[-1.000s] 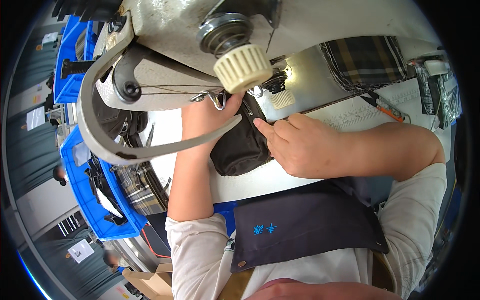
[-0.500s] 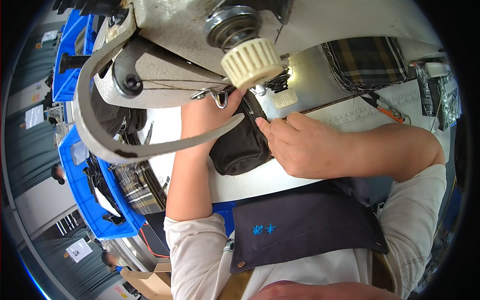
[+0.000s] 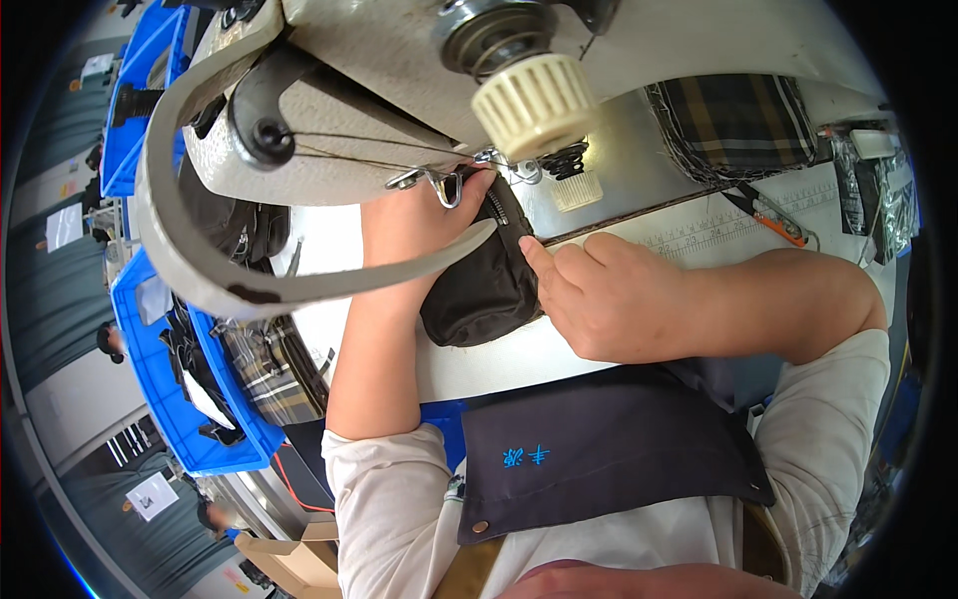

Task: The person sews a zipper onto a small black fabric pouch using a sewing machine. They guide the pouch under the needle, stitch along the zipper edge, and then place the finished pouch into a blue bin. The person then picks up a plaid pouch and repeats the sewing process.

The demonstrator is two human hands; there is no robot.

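Observation:
A black fabric pouch (image 3: 479,297) with a metal zipper (image 3: 497,208) lies on the sewing machine bed, below the pale machine head (image 3: 369,110). My left hand (image 3: 414,228) holds its far left part, thumb along the fabric near the zipper; the other fingers are hidden behind the machine's parts. On the pouch's right edge, my right hand (image 3: 604,299) is closed, its index finger reaching to the edge and the other fingers curled under. A curved light-grey arm (image 3: 329,292) of the machine passes in front of the left wrist and the pouch.
A cream ribbed knob (image 3: 534,105) and taut threads hang close above the hands. Plaid fabric pieces (image 3: 733,125) lie at the far right, near orange-handled snips (image 3: 768,218) and a printed ruler scale (image 3: 718,235). Blue bins (image 3: 190,399) holding dark pieces stand at left.
The view has shifted slightly, so the machine's knob appears farther right and higher. Both hands keep their hold on the pouch, with the right index fingertip a little farther right.

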